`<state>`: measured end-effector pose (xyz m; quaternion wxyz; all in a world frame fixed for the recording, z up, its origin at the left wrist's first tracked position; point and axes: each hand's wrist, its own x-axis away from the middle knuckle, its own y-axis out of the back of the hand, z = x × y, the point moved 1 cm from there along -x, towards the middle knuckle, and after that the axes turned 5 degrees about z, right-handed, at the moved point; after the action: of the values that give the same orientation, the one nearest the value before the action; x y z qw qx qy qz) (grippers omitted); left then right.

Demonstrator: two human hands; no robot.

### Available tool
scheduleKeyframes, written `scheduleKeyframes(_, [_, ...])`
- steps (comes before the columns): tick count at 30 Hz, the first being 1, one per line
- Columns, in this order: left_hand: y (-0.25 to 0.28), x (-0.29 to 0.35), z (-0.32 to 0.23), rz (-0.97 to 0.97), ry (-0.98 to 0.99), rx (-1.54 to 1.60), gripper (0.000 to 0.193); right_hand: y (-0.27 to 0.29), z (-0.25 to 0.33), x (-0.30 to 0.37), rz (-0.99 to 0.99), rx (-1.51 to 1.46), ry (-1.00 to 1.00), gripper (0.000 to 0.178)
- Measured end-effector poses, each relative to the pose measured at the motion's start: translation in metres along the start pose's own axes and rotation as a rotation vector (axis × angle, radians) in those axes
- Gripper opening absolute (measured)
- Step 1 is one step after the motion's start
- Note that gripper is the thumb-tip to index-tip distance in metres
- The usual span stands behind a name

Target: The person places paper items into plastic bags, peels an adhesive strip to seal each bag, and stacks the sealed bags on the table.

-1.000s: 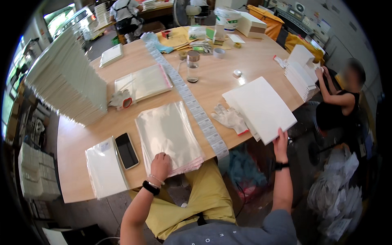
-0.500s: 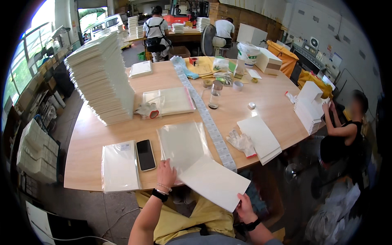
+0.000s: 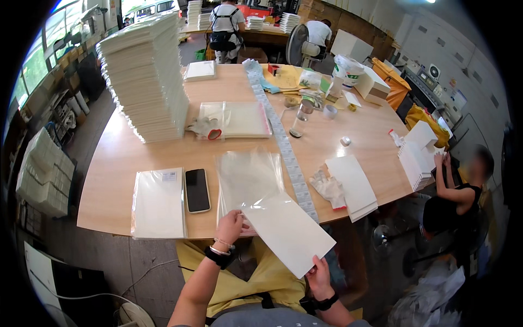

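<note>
My right hand [image 3: 320,275] grips the near right corner of a flat white board [image 3: 291,234], thumb on top. The board slants from the table edge over my lap. Its far left end meets a clear plastic bag [image 3: 250,169], whose shiny film laps over that corner; how far inside it reaches, I cannot tell. At the bag's near edge my left hand [image 3: 231,224] is closed, pinching the film. More clear bags seem to lie beneath. A black phone [image 3: 197,191] and a wrapped white pack [image 3: 158,203] lie left of the bags.
A tall white stack [image 3: 144,82] stands at the left. A strip of labels [image 3: 286,147] crosses the table. Right of it lie a work glove [image 3: 328,188] and white boards [image 3: 353,185]. A glass [image 3: 300,121] stands farther back. Another person [image 3: 463,193] handles white boards at the right.
The board's far end has moved into contact with the bag's mouth, and the film has lifted and wrinkled over it. My left hand has closed on the bag's edge. The whole view has shifted slightly.
</note>
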<state>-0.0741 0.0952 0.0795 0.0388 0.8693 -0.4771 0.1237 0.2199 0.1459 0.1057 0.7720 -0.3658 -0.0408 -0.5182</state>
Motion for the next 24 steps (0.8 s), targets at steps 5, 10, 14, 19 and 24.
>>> scheduleKeyframes(5, [-0.046, 0.01, 0.032, -0.167, -0.41, -0.084, 0.024, -0.008, -0.01, 0.0, 0.055, -0.18, -0.168, 0.007])
scheduleKeyframes(10, [-0.081, -0.012, 0.063, 0.201, 0.074, 0.841, 0.024, -0.007, -0.023, 0.0, 0.047, -0.132, -0.213, 0.012])
scheduleKeyframes(14, [-0.101, 0.041, 0.128, 0.251, -0.246, 0.356, 0.036, -0.017, -0.028, 0.007, -0.01, 0.044, -0.311, 0.019])
scheduleKeyframes(19, [-0.094, 0.065, 0.158, 0.325, -0.068, -0.235, 0.027, -0.016, -0.08, -0.042, 0.116, -0.114, -0.262, 0.018])
scheduleKeyframes(24, [-0.091, 0.052, 0.147, 0.181, 0.234, 0.417, 0.027, -0.043, -0.06, -0.096, 0.25, -0.089, -0.233, 0.013])
